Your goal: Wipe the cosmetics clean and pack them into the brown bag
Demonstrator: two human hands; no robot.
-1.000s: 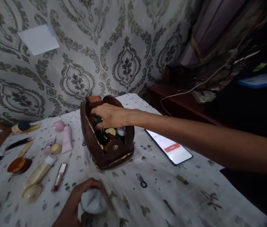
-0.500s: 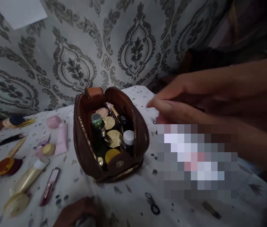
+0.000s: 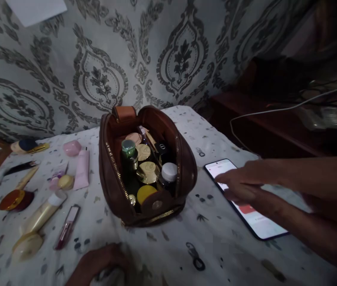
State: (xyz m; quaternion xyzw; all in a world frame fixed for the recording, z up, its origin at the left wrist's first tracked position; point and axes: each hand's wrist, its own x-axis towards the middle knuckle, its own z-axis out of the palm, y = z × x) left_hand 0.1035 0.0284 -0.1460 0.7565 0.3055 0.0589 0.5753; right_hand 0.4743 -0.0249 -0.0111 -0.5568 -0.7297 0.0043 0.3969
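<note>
Index finger and thumb of the right hand [image 3: 275, 178] sit close together over a slim, lit, dark-edged smartphone [image 3: 265, 228]; whether they touch each other or it, I cannot tell. The left hand [image 3: 99, 260] curls around a blurred, pale grey bundle [image 3: 114, 276]. Beyond, an open brown leather bag [image 3: 110, 190] stands on a white patterned sheet [image 3: 168, 248].

The right hand [image 3: 260, 171] is over a thin black phone with a bright screen [image 3: 254, 221]. An open brown leather bag [image 3: 109, 186] holds little bottles [image 3: 129, 163]. The left hand [image 3: 101, 262] curls nearby.
</note>
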